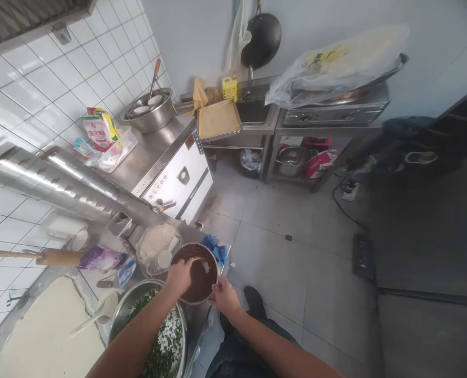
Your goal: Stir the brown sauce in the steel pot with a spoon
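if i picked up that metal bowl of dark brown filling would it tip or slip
The round metal bowl of dark brown filling sits at the steel counter's edge, so a nudge might tip it off. It looks well filled, so probably heavy. The right hand grips its rim, perhaps steadying smooth, slippery metal.

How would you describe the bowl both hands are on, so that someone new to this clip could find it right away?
Start at the steel counter along the tiled wall and follow it to its near end. At that edge sits the bowl of dark brown sauce, with the left hand over it and the right hand at its rim. Beside it, the clear bowl holds white contents, and the steel bowl chopped greens.
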Available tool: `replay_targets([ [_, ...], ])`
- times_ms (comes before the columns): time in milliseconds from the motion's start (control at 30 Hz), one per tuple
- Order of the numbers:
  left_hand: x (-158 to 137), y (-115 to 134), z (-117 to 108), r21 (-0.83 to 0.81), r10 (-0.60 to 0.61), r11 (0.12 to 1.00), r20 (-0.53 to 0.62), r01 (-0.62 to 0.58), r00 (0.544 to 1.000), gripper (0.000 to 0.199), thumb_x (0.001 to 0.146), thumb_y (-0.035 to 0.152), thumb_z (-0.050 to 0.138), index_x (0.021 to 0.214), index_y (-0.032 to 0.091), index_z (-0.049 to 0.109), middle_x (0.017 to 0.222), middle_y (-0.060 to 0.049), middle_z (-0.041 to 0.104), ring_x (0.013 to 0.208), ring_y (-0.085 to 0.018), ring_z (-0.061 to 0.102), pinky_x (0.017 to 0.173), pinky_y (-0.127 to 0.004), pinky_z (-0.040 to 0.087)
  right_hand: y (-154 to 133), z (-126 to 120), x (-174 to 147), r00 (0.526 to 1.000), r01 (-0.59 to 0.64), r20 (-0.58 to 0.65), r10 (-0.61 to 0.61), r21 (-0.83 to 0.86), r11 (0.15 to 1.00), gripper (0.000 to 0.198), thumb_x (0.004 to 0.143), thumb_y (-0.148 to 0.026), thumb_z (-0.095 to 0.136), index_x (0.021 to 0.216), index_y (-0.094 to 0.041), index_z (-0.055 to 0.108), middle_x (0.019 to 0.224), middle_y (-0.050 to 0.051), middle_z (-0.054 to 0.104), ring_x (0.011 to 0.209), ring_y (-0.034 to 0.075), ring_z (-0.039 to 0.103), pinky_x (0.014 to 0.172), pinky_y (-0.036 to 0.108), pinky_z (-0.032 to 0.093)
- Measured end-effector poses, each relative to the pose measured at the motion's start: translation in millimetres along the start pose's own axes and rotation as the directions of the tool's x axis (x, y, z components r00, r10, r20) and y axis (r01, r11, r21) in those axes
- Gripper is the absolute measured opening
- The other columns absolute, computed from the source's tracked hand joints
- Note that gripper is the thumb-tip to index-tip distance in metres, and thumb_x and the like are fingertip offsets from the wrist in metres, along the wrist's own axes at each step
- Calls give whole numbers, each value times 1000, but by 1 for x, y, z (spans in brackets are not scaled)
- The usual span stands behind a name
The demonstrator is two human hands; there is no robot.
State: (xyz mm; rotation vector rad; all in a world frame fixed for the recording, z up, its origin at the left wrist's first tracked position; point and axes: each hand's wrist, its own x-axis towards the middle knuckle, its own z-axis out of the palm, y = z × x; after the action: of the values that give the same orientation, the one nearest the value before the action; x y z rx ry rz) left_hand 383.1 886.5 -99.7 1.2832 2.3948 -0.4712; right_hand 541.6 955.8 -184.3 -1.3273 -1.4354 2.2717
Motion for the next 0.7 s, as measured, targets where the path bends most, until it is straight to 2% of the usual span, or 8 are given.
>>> replay_targets([
  [133, -3, 4, 2, 14, 83, 996, 141, -86, 986, 47, 88, 20, 45, 129, 24, 68, 118, -16, 68, 111, -26, 71, 107, -45, 63, 4, 1, 3, 1000, 10, 3, -10, 6, 1000, 13, 98, -17, 44, 88, -21, 36, 81, -1, 51, 68, 14, 60, 66, 35, 64],
  [200, 0, 6, 2, -22, 125, 992, 88, -123, 988, 51, 90, 23, 44, 137, 34, 61, 123, -12, 67, 112, -25, 71, 108, -44, 63, 5, 0, 5, 1000, 11, 9, -11, -3, 1000, 11, 96, -16, 44, 89, -21, 38, 81, -1, 51, 68, 15, 59, 65, 35, 64],
  [267, 2, 4, 1, -23, 41, 999, 4, -41, 999, 63, 91, 21, 36, 152, 38, 42, 131, -13, 62, 113, -23, 71, 108, -42, 62, 6, -2, 7, 1000, 19, 11, -18, -13, 1000, 8, 97, -17, 44, 92, -21, 40, 82, 0, 54, 71, 17, 61, 65, 36, 64],
  [367, -1, -4, 5, 20, -81, 997, 36, 81, 996, 65, 90, 15, 33, 153, 28, 42, 132, -19, 60, 112, -25, 71, 107, -45, 62, 7, -5, 9, 999, 39, 13, -39, -10, 999, 8, 98, -22, 45, 92, -22, 40, 84, 0, 55, 73, 18, 63, 66, 36, 63],
  [467, -3, 1, 12, 2, 56, 998, 143, -57, 988, 50, 88, 21, 47, 135, 25, 62, 123, -16, 65, 112, -29, 71, 107, -49, 63, 9, -5, 10, 998, 56, 25, -56, -6, 998, 10, 97, -21, 44, 89, -22, 37, 81, -1, 52, 69, 16, 61, 65, 36, 63],
  [533, 2, 6, 11, -29, 118, 993, 96, -116, 988, 54, 89, 23, 47, 141, 32, 57, 125, -13, 64, 113, -28, 71, 108, -47, 63, 11, -4, 9, 998, 56, 31, -56, -13, 998, 9, 95, -18, 42, 90, -22, 37, 79, -1, 51, 66, 16, 59, 63, 35, 63],
  [633, 8, 6, 4, 1, -11, 1000, -4, 11, 1000, 68, 89, 13, 29, 153, 31, 40, 132, -16, 60, 114, -23, 71, 108, -42, 62, 10, -5, 9, 999, 50, 14, -50, -18, 999, 7, 97, -18, 41, 92, -22, 37, 79, -1, 51, 66, 16, 60, 63, 35, 63],
  [700, 4, 4, 4, 32, -77, 997, 34, 75, 996, 65, 87, 9, 26, 145, 22, 53, 129, -18, 62, 113, -24, 71, 107, -42, 63, 8, -7, 9, 999, 49, 0, -49, -11, 999, 8, 98, -20, 41, 92, -22, 37, 81, -1, 52, 68, 16, 60, 64, 35, 63],
])
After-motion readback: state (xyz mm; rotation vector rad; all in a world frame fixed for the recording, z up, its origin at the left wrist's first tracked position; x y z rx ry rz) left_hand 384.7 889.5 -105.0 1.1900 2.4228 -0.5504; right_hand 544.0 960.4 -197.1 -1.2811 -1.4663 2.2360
